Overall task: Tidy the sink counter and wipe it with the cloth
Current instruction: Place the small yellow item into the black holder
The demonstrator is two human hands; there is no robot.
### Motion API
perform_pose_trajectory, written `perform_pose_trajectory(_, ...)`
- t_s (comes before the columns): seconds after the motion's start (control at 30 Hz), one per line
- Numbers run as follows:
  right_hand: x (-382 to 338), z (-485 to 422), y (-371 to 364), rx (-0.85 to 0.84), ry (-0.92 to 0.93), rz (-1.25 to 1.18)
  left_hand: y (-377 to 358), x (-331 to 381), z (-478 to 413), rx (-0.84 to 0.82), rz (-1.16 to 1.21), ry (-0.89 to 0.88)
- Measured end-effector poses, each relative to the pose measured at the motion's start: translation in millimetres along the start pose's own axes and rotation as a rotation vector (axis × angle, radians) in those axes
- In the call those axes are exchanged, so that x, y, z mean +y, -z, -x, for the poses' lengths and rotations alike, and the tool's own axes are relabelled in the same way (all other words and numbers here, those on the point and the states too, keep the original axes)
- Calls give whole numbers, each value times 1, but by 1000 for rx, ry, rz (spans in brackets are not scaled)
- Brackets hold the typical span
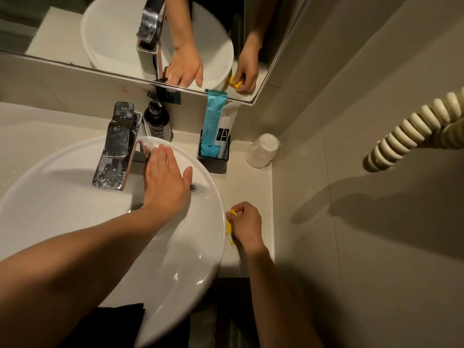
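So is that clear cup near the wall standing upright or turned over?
Turned over. The clear cup rests mouth-down on the counter, its wide rim at the bottom and closed base on top, right of the black holder.

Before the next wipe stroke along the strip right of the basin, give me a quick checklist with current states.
1. Yellow cloth held in right hand: ok.
2. Cloth flat on the counter: cannot tell, mostly hidden.
3. Left hand braced on the basin, clear of the strip: ok.
4. Strip ahead free: not ok, upturned plastic cup and black holder stand at the back.
5. Soap bottle upright: ok.
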State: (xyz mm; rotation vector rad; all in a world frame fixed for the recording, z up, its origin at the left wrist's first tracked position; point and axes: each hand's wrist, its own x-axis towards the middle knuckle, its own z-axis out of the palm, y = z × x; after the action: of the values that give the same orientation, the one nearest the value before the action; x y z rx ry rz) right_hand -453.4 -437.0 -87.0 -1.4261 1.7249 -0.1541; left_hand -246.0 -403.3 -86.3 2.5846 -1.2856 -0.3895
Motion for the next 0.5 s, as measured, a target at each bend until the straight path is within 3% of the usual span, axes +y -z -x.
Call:
perform_pose_trajectory(0.3, -30, -2, 46, 38, 23, -310, 5, 2, 2, 5, -12, -5)
perform_pose_trajectory(0.5, -92, -15, 69, 90, 216, -440, 6, 2, 2, 5, -7, -12)
